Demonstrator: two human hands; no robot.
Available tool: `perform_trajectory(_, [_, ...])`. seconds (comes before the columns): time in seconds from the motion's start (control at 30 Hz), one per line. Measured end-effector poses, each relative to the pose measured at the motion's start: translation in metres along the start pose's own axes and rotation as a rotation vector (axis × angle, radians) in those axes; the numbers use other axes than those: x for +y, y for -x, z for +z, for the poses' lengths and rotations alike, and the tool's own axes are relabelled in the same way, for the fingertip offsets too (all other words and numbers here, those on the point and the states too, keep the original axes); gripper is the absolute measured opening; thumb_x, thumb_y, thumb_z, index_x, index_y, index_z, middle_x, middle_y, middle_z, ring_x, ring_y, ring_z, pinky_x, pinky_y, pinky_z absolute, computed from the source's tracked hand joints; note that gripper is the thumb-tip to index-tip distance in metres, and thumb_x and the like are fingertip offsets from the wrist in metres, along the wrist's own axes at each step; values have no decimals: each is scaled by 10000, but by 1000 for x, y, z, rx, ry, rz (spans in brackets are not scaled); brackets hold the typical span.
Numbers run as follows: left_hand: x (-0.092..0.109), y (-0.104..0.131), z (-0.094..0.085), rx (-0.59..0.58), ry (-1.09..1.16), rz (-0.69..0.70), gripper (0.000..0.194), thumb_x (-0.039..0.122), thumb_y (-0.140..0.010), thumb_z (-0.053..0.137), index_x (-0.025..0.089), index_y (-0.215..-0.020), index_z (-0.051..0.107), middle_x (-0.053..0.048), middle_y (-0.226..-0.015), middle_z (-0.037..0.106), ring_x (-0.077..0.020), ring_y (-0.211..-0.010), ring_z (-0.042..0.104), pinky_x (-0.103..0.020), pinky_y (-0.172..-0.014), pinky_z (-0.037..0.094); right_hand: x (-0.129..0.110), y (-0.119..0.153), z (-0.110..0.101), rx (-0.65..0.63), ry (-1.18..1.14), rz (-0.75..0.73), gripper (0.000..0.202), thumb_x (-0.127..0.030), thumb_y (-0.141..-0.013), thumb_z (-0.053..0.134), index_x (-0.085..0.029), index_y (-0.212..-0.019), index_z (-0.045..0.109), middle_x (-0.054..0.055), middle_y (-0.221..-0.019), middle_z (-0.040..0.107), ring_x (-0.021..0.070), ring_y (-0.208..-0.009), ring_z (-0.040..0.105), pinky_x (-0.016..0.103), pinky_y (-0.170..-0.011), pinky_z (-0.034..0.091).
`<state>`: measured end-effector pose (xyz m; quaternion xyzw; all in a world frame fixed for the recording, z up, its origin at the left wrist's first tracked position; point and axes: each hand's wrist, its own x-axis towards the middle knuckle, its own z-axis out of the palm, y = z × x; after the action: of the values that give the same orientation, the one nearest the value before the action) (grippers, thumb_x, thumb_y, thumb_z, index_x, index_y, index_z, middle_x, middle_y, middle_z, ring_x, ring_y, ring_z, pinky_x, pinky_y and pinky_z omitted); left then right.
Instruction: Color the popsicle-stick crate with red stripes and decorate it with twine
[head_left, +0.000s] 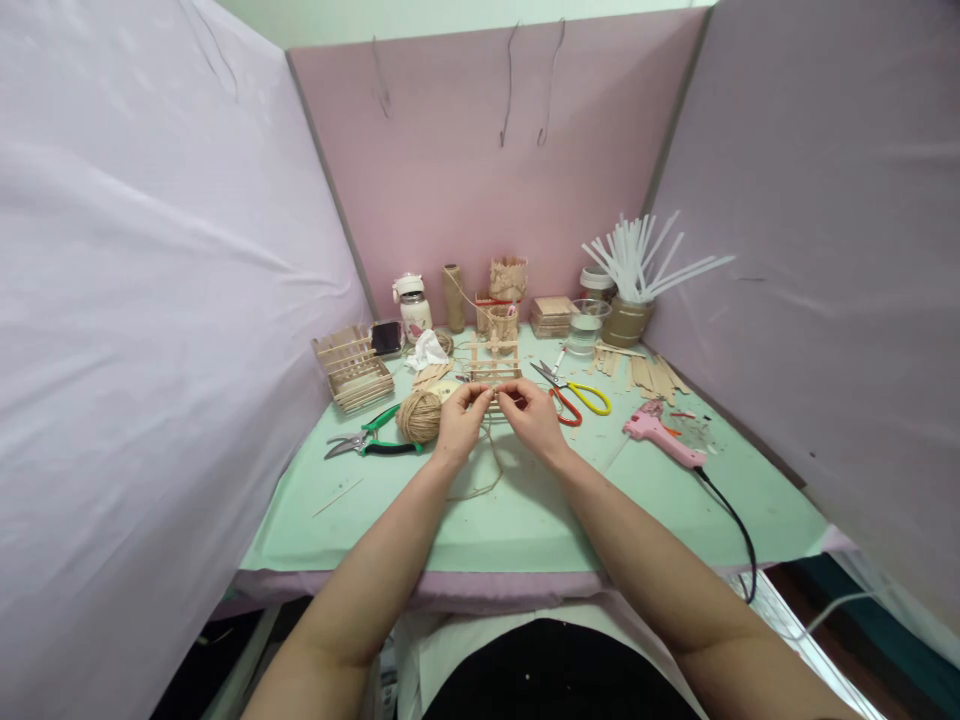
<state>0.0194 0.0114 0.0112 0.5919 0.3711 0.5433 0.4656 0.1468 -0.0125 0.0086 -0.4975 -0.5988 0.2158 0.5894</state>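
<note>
Both hands meet at the middle of the table, fingertips pinched close together. My left hand is closed on the twine, which hangs down in a loose loop onto the table. My right hand pinches at the same spot, its fingertips nearly touching the left ones; the twine runs between them. Right behind the fingers stands a small wooden stick frame, its lower part partly covered by my hands. A ball of twine rests just left of my left hand.
Green-handled pruning shears lie at left, near a stick-built holder. Scissors and a pink glue gun with a black cord lie at right. Behind are a water cup, a pot of white glue sticks and a bottle.
</note>
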Motion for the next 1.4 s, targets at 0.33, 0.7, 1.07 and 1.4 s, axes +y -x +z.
perform_trajectory(0.33, [10,7,2,69,-180,81,128,272,-761,636,156,-782,686,-46,-805,697,-160,-791,602,-285,-771,459,1,1,-1,51,99,-102,161,-322,-827,564,-208,-753,650,40,-768,638,169,-698,571,304,-659,465])
perform_trajectory(0.7, [3,0,4,-30,208,-224,285,421,-675,703,156,-738,618,20,-618,528,-73,-556,440,-213,-520,328,-1,2,-1,35,60,-121,163,-341,-847,543,-216,-762,604,40,-796,613,164,-709,559,302,-648,468])
perform_trajectory(1.07, [3,0,-1,-2,-2,-22,179,269,-688,701,149,-807,641,-34,-788,662,-135,-747,589,-264,-722,453,2,-4,-4,-20,-19,16,209,-410,-813,586,-207,-785,630,41,-812,659,172,-737,577,300,-666,455])
perform_trajectory(1.4, [3,-1,-3,122,-210,-1,57,146,-669,638,160,-724,633,-2,-678,628,-126,-640,557,-257,-653,423,6,-4,2,-56,-251,223,281,-494,-765,594,-216,-736,569,-36,-612,514,126,-557,438,266,-540,361])
